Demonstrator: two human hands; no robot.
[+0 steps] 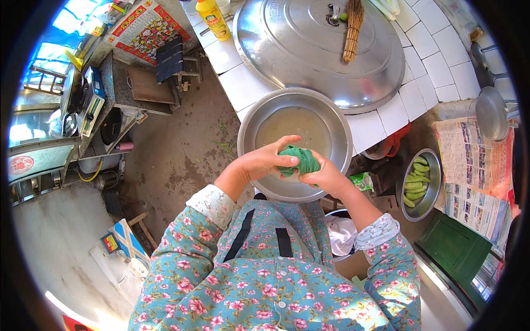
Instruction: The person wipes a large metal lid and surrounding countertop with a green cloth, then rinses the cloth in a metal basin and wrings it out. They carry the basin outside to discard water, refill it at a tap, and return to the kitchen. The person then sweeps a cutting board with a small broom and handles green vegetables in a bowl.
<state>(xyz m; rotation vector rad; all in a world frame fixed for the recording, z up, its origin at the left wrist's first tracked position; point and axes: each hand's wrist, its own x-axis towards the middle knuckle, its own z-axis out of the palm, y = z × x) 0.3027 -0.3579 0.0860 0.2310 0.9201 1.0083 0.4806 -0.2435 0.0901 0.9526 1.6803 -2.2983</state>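
A bunched-up green cloth (305, 160) is gripped between my two hands above a metal basin. My left hand (269, 158) presses it from the left, thumb lying across its front. From the right, my right hand (325, 173) wraps around the other end. Cloudy water fills the bottom of the metal basin (248, 124), which stands at the edge of the white-tiled counter, close to my body. Part of the water is hidden behind my hands and the cloth.
Behind the basin a large metal lid (281, 49) covers much of the tiled counter (232, 89), with a straw brush (354, 33) on top. A yellow bottle (213, 20) stands to its left. At right, a metal bowl (433, 198) holds several green gourds (416, 182).
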